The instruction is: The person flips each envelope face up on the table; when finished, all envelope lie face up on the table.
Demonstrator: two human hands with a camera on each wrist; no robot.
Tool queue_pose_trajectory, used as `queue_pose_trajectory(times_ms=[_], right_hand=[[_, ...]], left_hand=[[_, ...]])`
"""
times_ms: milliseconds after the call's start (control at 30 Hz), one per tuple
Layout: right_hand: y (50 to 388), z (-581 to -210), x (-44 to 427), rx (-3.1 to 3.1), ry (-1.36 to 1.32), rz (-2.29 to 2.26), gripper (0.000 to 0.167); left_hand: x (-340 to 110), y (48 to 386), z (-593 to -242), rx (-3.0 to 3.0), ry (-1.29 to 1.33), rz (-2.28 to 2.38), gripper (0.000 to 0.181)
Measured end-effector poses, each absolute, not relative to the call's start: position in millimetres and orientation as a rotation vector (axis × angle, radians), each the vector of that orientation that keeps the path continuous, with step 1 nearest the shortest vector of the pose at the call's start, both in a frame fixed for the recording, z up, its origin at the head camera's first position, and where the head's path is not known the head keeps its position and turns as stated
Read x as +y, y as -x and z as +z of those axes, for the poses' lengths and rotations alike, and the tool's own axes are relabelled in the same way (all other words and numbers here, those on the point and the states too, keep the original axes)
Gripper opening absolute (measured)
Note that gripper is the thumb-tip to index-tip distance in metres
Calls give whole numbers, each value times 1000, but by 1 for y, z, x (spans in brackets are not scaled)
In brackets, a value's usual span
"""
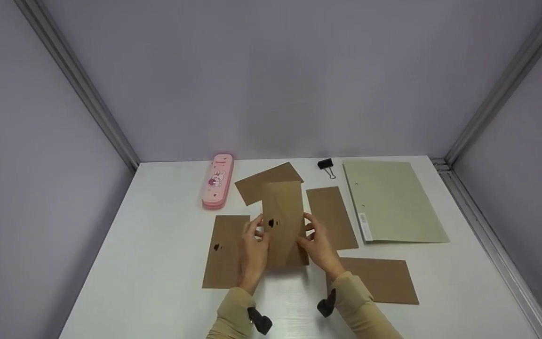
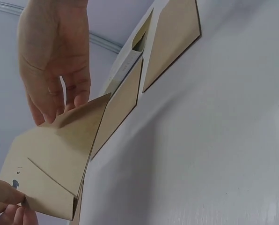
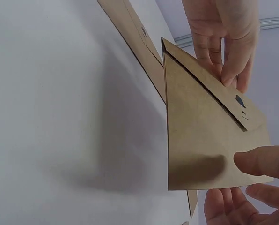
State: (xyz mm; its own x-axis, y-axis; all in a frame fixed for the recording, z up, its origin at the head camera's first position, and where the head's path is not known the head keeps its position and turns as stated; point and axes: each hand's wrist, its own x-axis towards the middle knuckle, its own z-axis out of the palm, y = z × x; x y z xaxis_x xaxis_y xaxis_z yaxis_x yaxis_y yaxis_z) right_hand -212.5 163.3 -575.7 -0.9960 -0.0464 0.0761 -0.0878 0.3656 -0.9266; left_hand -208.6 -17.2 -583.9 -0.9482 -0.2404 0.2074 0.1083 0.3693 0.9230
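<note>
A brown kraft-paper envelope (image 1: 284, 221) with a flap and a small dark mark is raised a little above the white table. My left hand (image 1: 254, 249) pinches its left edge beside the mark, as the left wrist view also shows. At the opposite edge, my right hand (image 1: 322, 248) holds the paper between thumb and fingers; the thumb (image 3: 256, 159) lies on its face in the right wrist view. A similar envelope (image 1: 221, 268) with a dark mark lies by my left wrist, and a plain brown one (image 1: 377, 280) lies beside my right forearm.
Two more brown pieces, one at the back (image 1: 261, 182) and one to the right (image 1: 331, 216), lie around the hands. A pink bunny pencil case (image 1: 218, 181) is back left. A black binder clip (image 1: 325, 164) and a pale green folder (image 1: 395, 202) are at the right.
</note>
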Motion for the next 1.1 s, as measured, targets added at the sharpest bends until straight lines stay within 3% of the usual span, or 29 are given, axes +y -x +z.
queue_pose_trajectory(times_ms=[533, 800, 1100], right_hand=[[212, -588, 158, -2788, -84, 1455, 60], [214, -601, 149, -2921, -40, 1298, 66], [215, -609, 141, -3030, -36, 1130, 67]], left_hand=[[-21, 208, -603, -2516, -140, -1562, 41], [-18, 202, -611, -2662, -142, -1452, 51], [-16, 199, -619, -2737, -48, -1304, 44]])
